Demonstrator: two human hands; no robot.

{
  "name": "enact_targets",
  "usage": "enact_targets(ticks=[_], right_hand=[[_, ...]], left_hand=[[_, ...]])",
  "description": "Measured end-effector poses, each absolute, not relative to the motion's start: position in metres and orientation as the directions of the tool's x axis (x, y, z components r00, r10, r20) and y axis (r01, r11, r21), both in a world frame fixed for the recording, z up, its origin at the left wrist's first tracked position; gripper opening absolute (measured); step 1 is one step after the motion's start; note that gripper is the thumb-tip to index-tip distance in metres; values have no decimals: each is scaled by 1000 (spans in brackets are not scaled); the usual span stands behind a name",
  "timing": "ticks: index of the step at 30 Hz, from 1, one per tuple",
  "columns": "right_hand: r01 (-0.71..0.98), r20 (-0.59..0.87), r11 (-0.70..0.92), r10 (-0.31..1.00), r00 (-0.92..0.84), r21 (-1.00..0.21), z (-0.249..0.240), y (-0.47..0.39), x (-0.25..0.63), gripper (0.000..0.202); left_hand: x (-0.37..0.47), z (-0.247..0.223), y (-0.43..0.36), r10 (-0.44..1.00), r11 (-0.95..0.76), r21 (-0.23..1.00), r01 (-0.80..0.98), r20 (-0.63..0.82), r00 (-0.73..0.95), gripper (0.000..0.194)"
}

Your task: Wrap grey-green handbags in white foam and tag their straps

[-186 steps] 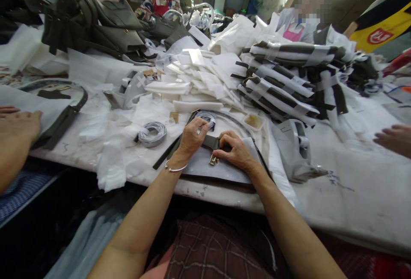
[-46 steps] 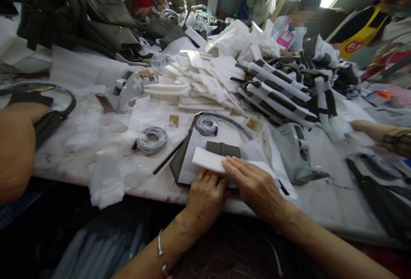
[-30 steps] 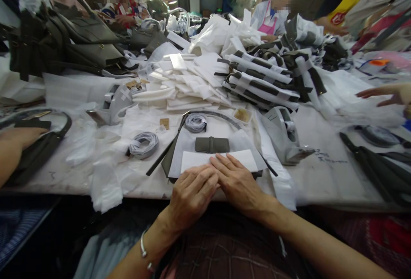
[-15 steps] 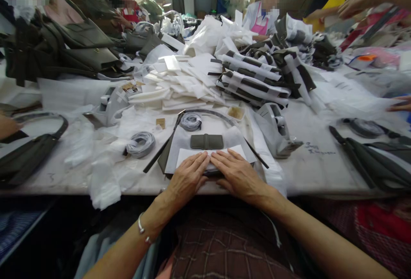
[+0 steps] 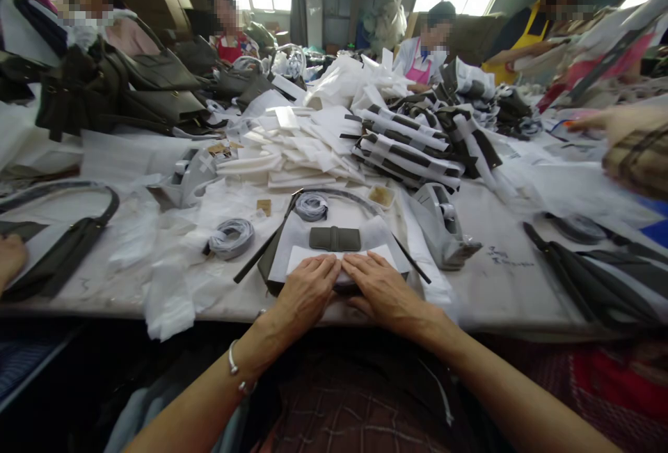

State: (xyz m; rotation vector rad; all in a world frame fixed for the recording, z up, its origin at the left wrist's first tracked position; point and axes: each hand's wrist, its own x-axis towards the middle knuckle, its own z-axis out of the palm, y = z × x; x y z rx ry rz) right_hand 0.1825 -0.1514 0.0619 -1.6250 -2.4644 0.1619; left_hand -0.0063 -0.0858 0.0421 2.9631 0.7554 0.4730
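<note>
In front of me a dark olive handbag [image 5: 271, 261] lies on the table, covered in part by thin white wrapping [image 5: 378, 230]. A small olive strap piece with a centre band [image 5: 335, 238] rests on the wrapping. Across the near part of the bag is a white sheet [image 5: 298, 256]. My left hand [image 5: 312, 286] lies on this sheet, fingers stretched out flat. My right hand [image 5: 380, 289] mirrors it, open, with its fingertips almost meeting the left ones. Both thumbs are at the bag's near edge; what lies under the palms is hidden. The bag's wrapped handle [image 5: 344, 192] arches behind.
Coiled wrapped straps [image 5: 229, 238] lie to the left. Tape dispensers [image 5: 443, 227] stand on both sides. White foam sheets [image 5: 297, 147] and wrapped bags [image 5: 407, 140] are heaped behind. A co-worker's hand [image 5: 11, 258] is at far left, another person's arm [image 5: 637, 140] at right.
My view has tilted up a little. Both my hands stay flat on the sheet with hardly any shift. At the right, co-workers' arms have moved.
</note>
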Motion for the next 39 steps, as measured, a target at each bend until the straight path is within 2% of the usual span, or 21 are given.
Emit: enact_targets(ticks=[4, 8, 12, 14, 18, 21, 24, 27, 31, 34, 39], right_hand=[[891, 20, 395, 916, -401, -223, 78, -147, 183, 56], [835, -108, 375, 886, -450, -404, 101, -127, 197, 47], [760, -215, 181, 896, -389, -624, 122, -76, 220, 35], [749, -178, 121, 935, -306, -652, 129, -40, 228, 33], [836, -41, 136, 982, -186, -532, 129, 35, 226, 28], [939, -76, 133, 983, -165, -318, 116, 79, 217, 29], [982, -100, 118, 986, -134, -150, 94, 107, 209, 45], [986, -130, 116, 983, -132, -122, 69, 123, 209, 62], [989, -187, 114, 974, -131, -100, 57, 139, 218, 69], [989, -237, 115, 962, -134, -96, 65, 148, 223, 65], [995, -271, 91, 958, -96, -30, 80, 148, 211, 49]], left_hand=[[-3, 35, -86, 449, -893, 126, 432, 311, 838, 46], [-4, 31, -86, 469, -883, 167, 438, 327, 821, 46], [-6, 28, -88, 467, -884, 164, 438, 367, 804, 47], [-6, 26, -89, 480, -877, 176, 448, 374, 793, 43], [-7, 17, -90, 493, -870, 207, 447, 396, 775, 41], [-6, 13, -91, 498, -867, 216, 449, 424, 757, 39], [-6, 14, -92, 503, -862, 200, 466, 447, 740, 36], [-8, 22, -92, 492, -867, 174, 467, 450, 745, 36], [-11, 37, -93, 492, -868, 162, 469, 405, 770, 35], [-12, 38, -92, 501, -863, 170, 475, 400, 767, 35], [-5, 18, -92, 490, -864, 171, 473, 499, 715, 35]])
